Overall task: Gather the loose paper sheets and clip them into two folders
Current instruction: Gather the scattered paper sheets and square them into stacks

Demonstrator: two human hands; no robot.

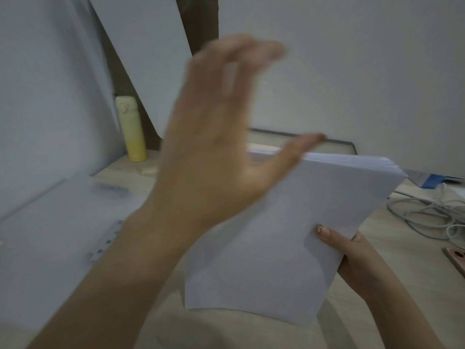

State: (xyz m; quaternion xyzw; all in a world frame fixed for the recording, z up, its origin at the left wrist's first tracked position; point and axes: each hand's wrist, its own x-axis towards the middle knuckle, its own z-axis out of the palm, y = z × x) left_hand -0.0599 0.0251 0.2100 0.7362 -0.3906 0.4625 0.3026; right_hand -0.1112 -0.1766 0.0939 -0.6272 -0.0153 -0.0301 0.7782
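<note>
Right hand (352,258) grips paper stack (289,235) by right edge, thumb on top sheet. Left hand (214,152) raised, blurred, fingers spread, overlapping stack's left side. Open folder (50,235) at tabletop (402,285) left edge. Yellow bottle (132,129) upright at far left. Cables (427,215) at right edge.

Pale wood-grain worktop (377,298). Left side: open white folder (50,235), metal clip strip (105,240) inside. Far left corner: yellow bottle (131,129), upright. Right edge: tangled grey cables (432,217), pink object (456,258) cut by frame; blue-white booklet (432,181) beyond.
</note>
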